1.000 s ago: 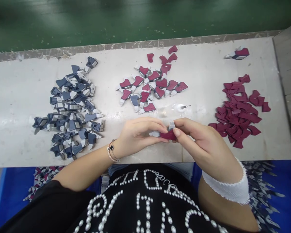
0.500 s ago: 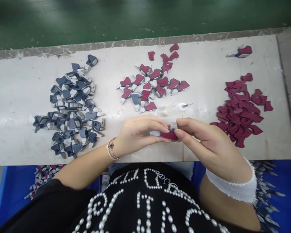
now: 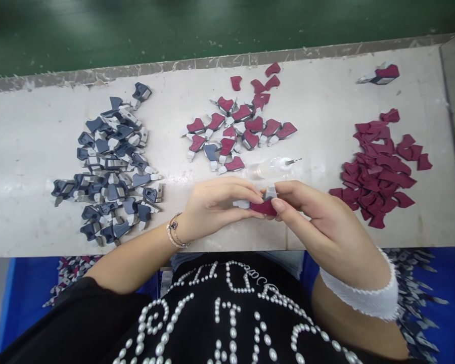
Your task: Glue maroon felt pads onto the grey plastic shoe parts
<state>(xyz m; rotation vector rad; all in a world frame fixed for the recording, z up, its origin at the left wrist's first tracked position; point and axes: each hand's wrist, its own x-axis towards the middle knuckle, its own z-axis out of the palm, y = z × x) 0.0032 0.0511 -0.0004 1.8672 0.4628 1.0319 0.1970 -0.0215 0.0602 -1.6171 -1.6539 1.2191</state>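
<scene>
Between my two hands is a small grey plastic part with a dark red cover piece (image 3: pixel 263 207), held above the front of the table. My left hand (image 3: pixel 220 205) pinches its left end, where a pale tip sticks out. My right hand (image 3: pixel 307 212) grips the right end between thumb and fingers. Just beyond my fingers lies a clear bottle with a thin needle tip (image 3: pixel 275 167). Farther back is a group of parts with red covers (image 3: pixel 242 114). Loose dark red pieces (image 3: pixel 382 167) are heaped to the right of my right hand.
Many blue-grey parts (image 3: pixel 114 167) form a pile at the left. One red-covered part (image 3: pixel 387 74) lies alone at the back right. Blue bins (image 3: pixel 23 288) with more parts stand below the table's front edge. A green surface (image 3: pixel 212 30) runs behind the table (image 3: pixel 34 136).
The view has shifted slightly. Both hands keep their hold on the red-covered part, with barely any movement of the fingers.
</scene>
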